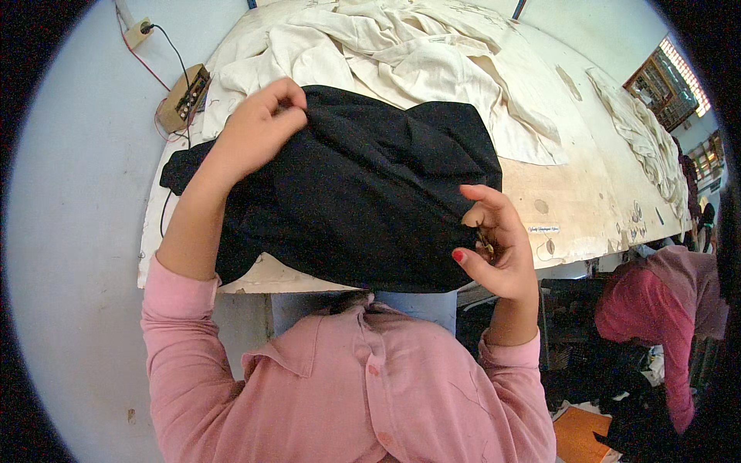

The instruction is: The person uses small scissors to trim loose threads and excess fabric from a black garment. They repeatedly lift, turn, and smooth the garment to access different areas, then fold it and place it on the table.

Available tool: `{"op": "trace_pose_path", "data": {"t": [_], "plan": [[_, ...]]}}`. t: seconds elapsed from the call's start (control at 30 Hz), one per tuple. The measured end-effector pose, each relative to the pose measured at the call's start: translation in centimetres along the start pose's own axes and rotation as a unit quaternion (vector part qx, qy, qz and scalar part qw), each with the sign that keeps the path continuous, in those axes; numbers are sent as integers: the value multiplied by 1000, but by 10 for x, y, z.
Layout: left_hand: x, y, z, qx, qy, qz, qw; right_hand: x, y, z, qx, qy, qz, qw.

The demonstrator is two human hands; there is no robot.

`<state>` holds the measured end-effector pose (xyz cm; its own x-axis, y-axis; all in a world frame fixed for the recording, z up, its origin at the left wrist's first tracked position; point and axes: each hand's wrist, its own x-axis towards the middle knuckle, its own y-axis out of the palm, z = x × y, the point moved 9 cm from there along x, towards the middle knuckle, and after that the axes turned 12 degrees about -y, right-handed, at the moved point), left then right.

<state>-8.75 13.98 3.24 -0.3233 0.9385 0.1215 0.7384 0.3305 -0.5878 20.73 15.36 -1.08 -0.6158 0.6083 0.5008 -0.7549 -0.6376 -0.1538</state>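
Note:
A piece of black cloth (370, 201), perhaps a garment, lies bunched and folded along the front edge of the table. At its upper left edge, my left hand (258, 131) pinches the cloth between thumb and fingers. Beside the right edge of the cloth is my right hand (498, 243), its fingers curled and the thumb and index finger apart. Tucked in that hand is a small brass-coloured metal tool (486, 245), mostly hidden by the fingers; it looks like thread snips.
Cream cloth (401, 54) is spread behind the black cloth, and more cream fabric (637, 123) lies along the right side of the wooden table (575, 204). An electrical box (184, 99) with cables sits at the left. At lower right, another person (656, 301) bends over dark items.

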Motion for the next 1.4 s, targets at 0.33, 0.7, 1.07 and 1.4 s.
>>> {"op": "trace_pose_path", "data": {"t": [0.33,0.7,1.07,1.4], "plan": [[13,-31,-2,117,37,-175,977,7,14,30,-190,-170,82,963],[19,-34,36,43,-88,-70,993,7,0,16,-226,-154,10,962],[21,-22,78,-3,-181,4,983,2,-19,-10,-73,-59,-137,986],[-70,114,-25,10,-15,418,908,50,-71,-148,-378,156,-6,913]]}}
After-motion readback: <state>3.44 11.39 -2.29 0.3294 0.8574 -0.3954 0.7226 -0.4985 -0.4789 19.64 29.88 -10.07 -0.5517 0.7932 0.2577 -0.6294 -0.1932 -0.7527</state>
